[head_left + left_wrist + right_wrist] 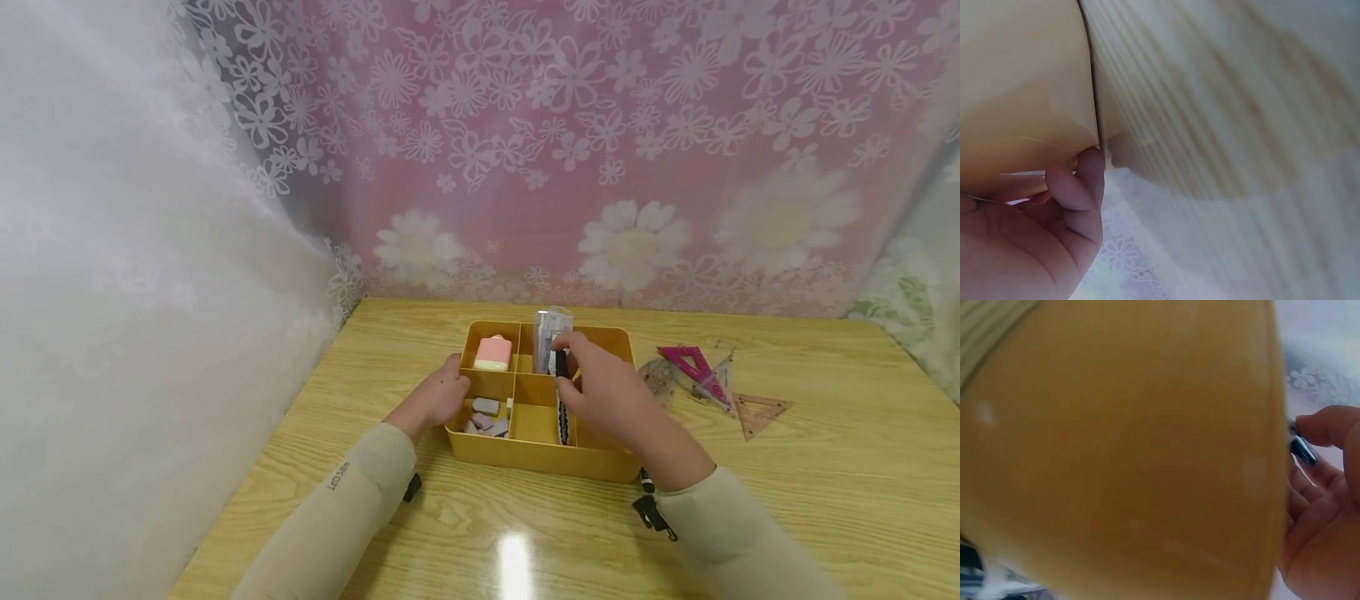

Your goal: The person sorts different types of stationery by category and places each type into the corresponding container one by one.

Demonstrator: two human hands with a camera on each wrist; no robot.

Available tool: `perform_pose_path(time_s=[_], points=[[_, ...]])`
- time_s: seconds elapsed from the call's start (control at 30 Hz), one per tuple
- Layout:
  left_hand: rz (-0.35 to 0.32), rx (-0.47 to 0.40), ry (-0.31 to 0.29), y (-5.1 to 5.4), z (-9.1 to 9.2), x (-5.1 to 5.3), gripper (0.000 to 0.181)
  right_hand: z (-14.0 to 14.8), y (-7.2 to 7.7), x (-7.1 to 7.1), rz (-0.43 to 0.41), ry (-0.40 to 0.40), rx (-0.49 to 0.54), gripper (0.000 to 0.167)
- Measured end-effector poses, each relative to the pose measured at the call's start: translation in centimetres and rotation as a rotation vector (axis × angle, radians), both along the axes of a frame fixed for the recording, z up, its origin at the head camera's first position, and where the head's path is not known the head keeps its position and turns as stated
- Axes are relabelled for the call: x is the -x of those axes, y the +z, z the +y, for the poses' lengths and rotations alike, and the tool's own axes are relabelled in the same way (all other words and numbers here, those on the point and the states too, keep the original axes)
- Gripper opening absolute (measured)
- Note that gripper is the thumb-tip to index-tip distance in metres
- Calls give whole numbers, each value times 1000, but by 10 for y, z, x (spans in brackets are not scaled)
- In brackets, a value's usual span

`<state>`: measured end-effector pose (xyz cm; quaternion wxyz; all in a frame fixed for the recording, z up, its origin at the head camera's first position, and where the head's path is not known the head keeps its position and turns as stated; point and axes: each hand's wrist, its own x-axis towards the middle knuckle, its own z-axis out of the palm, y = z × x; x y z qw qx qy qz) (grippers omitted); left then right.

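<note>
Right hand (611,393): the thumb and forefinger are bent, nearly closed, and pinch a black stick (561,364) right of the frame's centre.
Under the stick: a black-and-white strip (563,425) stands in the box (540,455); I cannot tell if it is one piece with the stick.
Left hand (441,396): the fingers are curled at the left rim of the box and grip it.
Box: yellow, divided into compartments, in the lower middle of the frame.
Upper left compartment: a pink-and-white block (493,350).
Lower left compartment: several small greyish blocks (486,407).
Upper middle compartment: a clear case (542,343), partly behind the right fingers.
Right of the box: a magenta triangle (708,375) and an orange triangle (761,401) lie on the table (840,500).
Top of the frame: a pink curtain (487,125) with white flowers.
</note>
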<state>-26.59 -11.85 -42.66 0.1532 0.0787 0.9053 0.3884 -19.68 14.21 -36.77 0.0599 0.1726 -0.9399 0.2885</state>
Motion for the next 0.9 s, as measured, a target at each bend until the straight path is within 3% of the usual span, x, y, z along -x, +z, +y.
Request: perform_pose_path(time_s=[0.23, 0.5, 0.9], points=[[1, 8, -2, 1, 1, 1, 56, 4, -12, 1, -38, -29, -67, 36], [1, -14, 7, -1, 0, -1, 57, 15, -12, 2, -52, -81, -75, 44], [1, -18, 0, -4, -1, 2, 55, 65, -10, -9, -28, -126, -90, 35]])
